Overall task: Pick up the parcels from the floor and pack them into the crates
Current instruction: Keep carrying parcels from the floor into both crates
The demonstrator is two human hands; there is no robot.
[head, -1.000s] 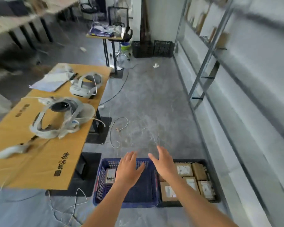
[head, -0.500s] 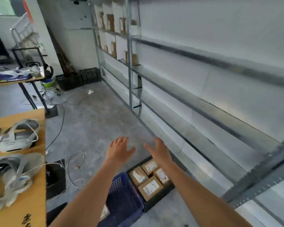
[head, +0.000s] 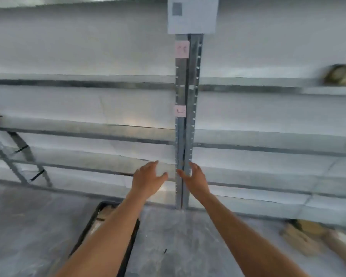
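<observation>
head view, near to far: black crate low left under the left forearm, parcels inside blurred; more parcels on the floor far right. left hand and right hand outstretched, fingers spread, holding nothing. beyond, shelf upright, pink labels.

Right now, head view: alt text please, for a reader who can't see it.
Two empty open hands, left hand and right hand, reach toward a metal shelving upright. A black crate sits below the left arm; blurred parcels lie on the floor at right.
</observation>
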